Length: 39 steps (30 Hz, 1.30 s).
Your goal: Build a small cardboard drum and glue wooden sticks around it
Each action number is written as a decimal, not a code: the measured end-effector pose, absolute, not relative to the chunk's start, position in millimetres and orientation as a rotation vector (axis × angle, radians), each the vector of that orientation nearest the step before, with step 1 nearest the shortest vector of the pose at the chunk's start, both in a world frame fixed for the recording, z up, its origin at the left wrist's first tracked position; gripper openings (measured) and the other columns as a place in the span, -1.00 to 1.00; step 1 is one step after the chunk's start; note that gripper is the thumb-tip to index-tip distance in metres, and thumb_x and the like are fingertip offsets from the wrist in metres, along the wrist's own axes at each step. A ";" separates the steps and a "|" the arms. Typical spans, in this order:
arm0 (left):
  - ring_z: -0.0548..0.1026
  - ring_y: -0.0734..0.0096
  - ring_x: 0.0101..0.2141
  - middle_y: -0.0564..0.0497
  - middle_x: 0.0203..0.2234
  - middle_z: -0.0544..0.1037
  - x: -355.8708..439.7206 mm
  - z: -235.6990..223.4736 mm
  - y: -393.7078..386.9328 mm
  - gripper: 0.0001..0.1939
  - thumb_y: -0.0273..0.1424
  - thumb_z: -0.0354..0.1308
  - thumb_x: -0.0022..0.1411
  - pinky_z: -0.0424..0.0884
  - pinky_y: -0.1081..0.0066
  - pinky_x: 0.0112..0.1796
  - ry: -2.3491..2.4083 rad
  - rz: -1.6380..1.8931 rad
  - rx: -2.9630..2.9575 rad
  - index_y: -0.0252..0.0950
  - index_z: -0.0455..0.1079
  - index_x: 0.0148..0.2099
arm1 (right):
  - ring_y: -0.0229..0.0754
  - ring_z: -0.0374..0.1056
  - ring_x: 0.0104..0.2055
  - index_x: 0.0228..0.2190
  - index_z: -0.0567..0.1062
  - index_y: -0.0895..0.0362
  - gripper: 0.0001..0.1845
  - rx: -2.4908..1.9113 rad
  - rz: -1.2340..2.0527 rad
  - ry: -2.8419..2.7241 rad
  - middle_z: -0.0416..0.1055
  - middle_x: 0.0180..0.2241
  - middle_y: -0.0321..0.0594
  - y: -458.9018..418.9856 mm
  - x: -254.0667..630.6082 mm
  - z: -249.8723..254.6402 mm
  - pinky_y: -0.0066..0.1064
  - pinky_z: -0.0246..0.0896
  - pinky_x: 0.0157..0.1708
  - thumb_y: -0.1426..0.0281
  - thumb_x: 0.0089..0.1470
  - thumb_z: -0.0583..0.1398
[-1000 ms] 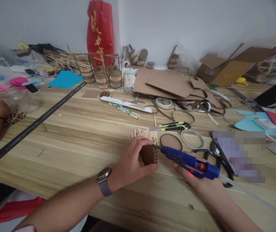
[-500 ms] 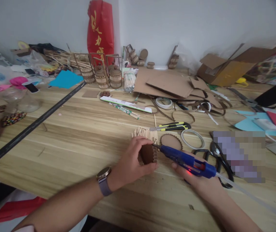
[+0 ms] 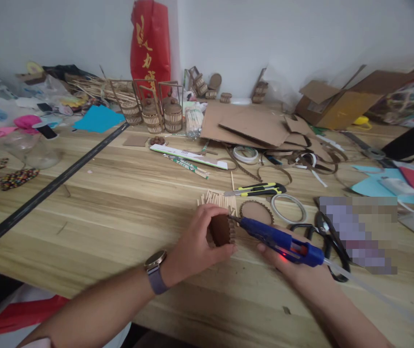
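Observation:
My left hand (image 3: 194, 244) is closed around a small round cardboard piece (image 3: 221, 229) with short wooden sticks along its edge, held upright on the wooden table (image 3: 120, 212). My right hand (image 3: 294, 270) grips a blue hot glue gun (image 3: 283, 240) whose red light is on; its nozzle touches the top right edge of the cardboard piece. A watch sits on my left wrist. A row of cut sticks (image 3: 218, 198) lies just behind my left hand.
A toothed cardboard disc (image 3: 256, 211), a tape ring (image 3: 288, 209), a yellow-black utility knife (image 3: 261, 189) and black scissors (image 3: 323, 232) lie to the right. Cardboard sheets (image 3: 250, 124), small stick baskets (image 3: 163, 113) and a red bag (image 3: 151, 41) stand behind. A black ruler (image 3: 51, 186) crosses the left side.
Another person's arm at the far left edge has pulled back almost out of view. My hands and the glue gun have barely moved.

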<state>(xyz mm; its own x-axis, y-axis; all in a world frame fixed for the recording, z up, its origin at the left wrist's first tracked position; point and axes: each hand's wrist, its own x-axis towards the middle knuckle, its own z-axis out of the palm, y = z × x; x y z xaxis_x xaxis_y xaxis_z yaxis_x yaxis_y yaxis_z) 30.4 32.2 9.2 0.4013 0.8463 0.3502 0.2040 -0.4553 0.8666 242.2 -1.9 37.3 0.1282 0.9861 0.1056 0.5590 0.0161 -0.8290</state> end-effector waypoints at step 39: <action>0.03 0.68 -0.71 0.26 -0.69 0.19 119.9 36.5 -50.7 -0.35 0.19 0.27 -0.10 -0.09 0.52 -0.66 0.683 0.587 0.489 -0.30 0.28 -0.28 | -0.16 0.46 -0.33 -0.15 0.46 0.07 -0.75 -1.369 -0.147 -2.011 0.51 -0.25 -0.17 -0.9 258.7 -0.4 -0.43 0.30 -0.46 0.46 0.15 0.07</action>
<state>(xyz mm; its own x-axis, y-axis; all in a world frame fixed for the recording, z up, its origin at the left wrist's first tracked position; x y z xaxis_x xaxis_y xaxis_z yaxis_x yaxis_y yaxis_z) 119.9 -50.7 36.5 0.6282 0.6428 -0.4384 -0.3368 0.7326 0.5915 258.7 -0.9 -0.4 -0.2060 0.7778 0.5938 0.8557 0.4375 -0.2763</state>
